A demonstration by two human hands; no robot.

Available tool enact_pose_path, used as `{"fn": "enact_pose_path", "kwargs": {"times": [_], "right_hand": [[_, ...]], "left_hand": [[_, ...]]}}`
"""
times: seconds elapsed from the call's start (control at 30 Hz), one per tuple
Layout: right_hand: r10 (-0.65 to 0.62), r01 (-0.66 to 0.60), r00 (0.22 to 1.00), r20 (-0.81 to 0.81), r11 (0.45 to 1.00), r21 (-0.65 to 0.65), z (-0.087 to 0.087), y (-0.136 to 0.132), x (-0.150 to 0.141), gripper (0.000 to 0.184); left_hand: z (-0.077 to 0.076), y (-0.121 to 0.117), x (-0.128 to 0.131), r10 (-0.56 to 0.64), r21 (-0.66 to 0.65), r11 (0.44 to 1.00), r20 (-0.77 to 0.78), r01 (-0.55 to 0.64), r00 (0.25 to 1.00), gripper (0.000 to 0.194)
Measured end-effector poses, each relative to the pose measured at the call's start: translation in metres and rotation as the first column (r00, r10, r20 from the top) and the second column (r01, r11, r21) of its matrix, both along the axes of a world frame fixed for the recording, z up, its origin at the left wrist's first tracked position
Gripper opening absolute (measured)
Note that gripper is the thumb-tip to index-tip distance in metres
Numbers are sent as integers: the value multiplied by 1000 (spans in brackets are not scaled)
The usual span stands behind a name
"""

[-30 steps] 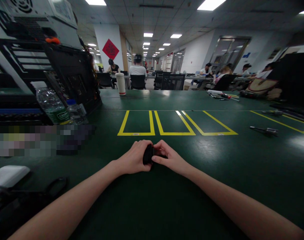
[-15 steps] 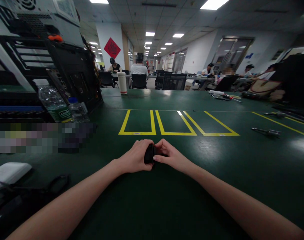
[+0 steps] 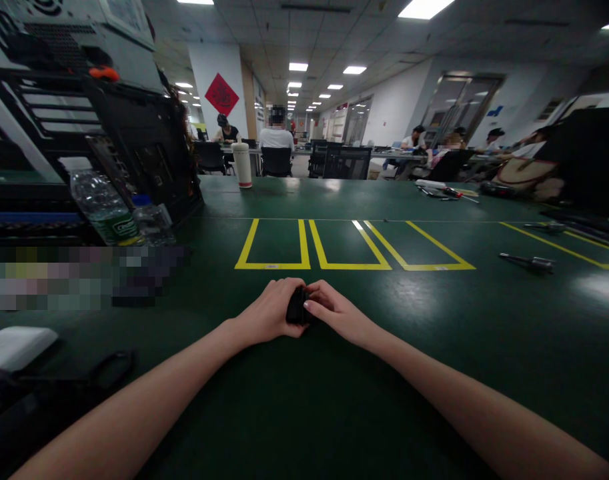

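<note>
A small black block-like object (image 3: 295, 308) is held just above or on the green tabletop (image 3: 304, 400); its exact kind does not show. My left hand (image 3: 271, 310) wraps around it from the left, thumb below and fingers over the top. From the right, my right hand (image 3: 337, 310) closes on its right side, thumb and fingertips against it. The fingers partly hide the object's far and right faces.
Yellow tape outlines (image 3: 271, 266) mark the table ahead. A screwdriver-like metal tool (image 3: 529, 263) lies to the right. Left are a computer case (image 3: 149, 153), a water bottle (image 3: 101, 207) and a white box-like thing (image 3: 19, 350). A white cup (image 3: 242, 165) stands at the far edge; people sit beyond.
My right thumb has shifted up along the black object, and the right fingers sit closer around it. My left hand keeps its grip. The whole view has drifted slightly.
</note>
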State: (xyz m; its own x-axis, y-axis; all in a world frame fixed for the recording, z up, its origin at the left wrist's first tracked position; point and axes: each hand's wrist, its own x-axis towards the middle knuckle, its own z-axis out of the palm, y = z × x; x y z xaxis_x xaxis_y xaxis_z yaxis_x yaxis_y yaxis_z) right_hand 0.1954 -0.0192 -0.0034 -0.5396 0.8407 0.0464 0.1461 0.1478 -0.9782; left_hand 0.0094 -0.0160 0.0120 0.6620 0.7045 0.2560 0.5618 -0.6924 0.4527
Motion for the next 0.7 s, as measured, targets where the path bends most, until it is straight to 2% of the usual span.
{"fn": "enact_pose_path", "kwargs": {"times": [0.2,0.37,0.5,0.7], "right_hand": [[82,-78,993,-80,996,45,0,0,3,30],[2,2,996,-90,999,43,-1,-1,0,17],[-49,50,999,-21,998,42,-4,-1,-1,23],[51,-47,997,-56,995,87,-4,0,2,30]], "left_hand": [[1,-1,0,19,-25,999,-23,-20,1000,56],[2,-1,1,11,-25,1000,-17,-12,1000,54],[0,0,2,20,-32,999,-11,-20,1000,55],[1,-1,1,45,-66,997,-30,-47,999,57]]}}
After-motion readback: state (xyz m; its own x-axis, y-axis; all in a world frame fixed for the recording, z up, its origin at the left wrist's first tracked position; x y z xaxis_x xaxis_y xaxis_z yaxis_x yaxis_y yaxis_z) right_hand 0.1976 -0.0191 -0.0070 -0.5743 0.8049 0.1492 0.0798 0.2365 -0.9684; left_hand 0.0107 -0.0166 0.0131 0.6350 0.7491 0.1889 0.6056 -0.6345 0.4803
